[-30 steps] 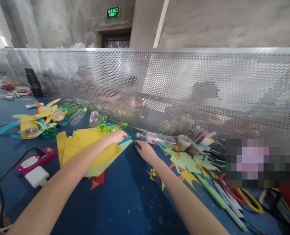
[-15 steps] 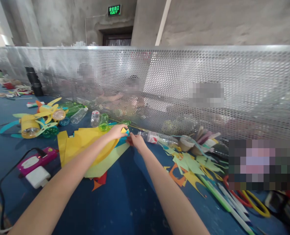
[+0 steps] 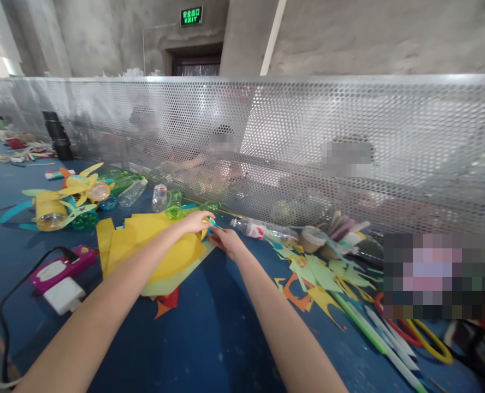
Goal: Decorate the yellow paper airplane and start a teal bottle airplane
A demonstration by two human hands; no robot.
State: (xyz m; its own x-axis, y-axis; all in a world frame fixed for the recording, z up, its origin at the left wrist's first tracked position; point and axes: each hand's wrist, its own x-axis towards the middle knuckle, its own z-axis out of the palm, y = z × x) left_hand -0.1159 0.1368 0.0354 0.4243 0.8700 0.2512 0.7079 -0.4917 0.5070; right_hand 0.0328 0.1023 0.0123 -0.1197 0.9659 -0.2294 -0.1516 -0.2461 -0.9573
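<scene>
The stack of coloured paper (image 3: 140, 232) should handle as something light and thin, with enough stiffness to lie flat yet soft enough to bend and crease at a corner; its faces look smooth, so single sheets would likely slide over one another, and an edge could tear if pulled hard. The best hold is probably a fingertip pinch at a corner or rim. It lies on the tabletop (image 3: 201, 333), under and to the left of the left hand (image 3: 201, 220), whose fingers are curled narrowly and seem to pinch a turned-up yellow and blue corner. The right hand (image 3: 223, 240) sits just beside it, fingers bunched near that corner; whether they grip it, I cannot tell. Broad yellow sheets lie uppermost, slightly out of line, with a pale green sheet (image 3: 172, 279) jutting out below the left hand, and red and orange scraps (image 3: 160, 310) nearer the body.
</scene>
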